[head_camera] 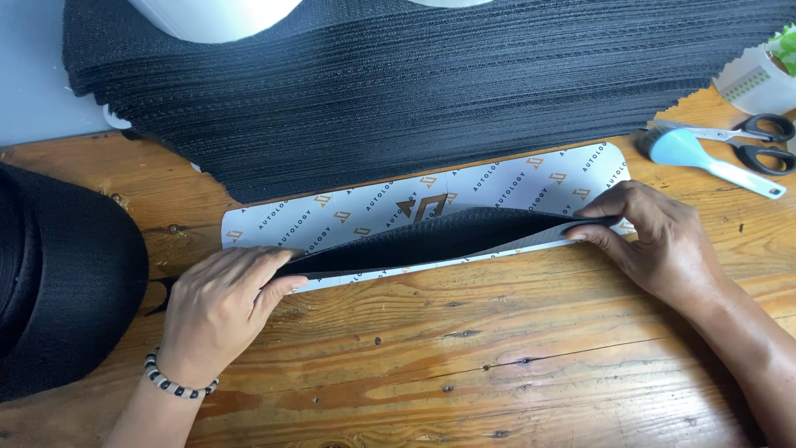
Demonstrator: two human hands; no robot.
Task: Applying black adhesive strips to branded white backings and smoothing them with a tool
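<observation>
A long black fabric strip [431,236] lies along the near edge of a white printed card sheet [514,184] on the wooden table. My left hand [220,303] pinches the strip's left end, thumb against its edge. My right hand [655,241] pinches the strip's right end together with the card's lower edge. Between the two hands the strip arches slightly up off the card.
A tall stack of black ribbed fabric pieces [414,83] fills the far side, with a white roll [211,15] on it. A big roll of black strip [58,274] sits at left. A blue-handled brush [705,159], scissors [750,137] and a tape roll [750,79] lie at far right.
</observation>
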